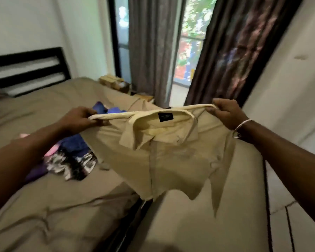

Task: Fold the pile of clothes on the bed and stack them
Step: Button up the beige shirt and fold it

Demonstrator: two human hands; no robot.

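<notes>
While the fingers of the left hand and right hand are pinching its shoulder seams, the pale yellow collared cotton shirt is hanging spread at the frame's centre, likely to straighten it before folding. Soft and creased, it is draping over the taupe-sheeted bed, beside the crumpled pile of blue and patterned clothes at left.

two hands, one cream shirt, two curtains, one heap of clothes.
</notes>
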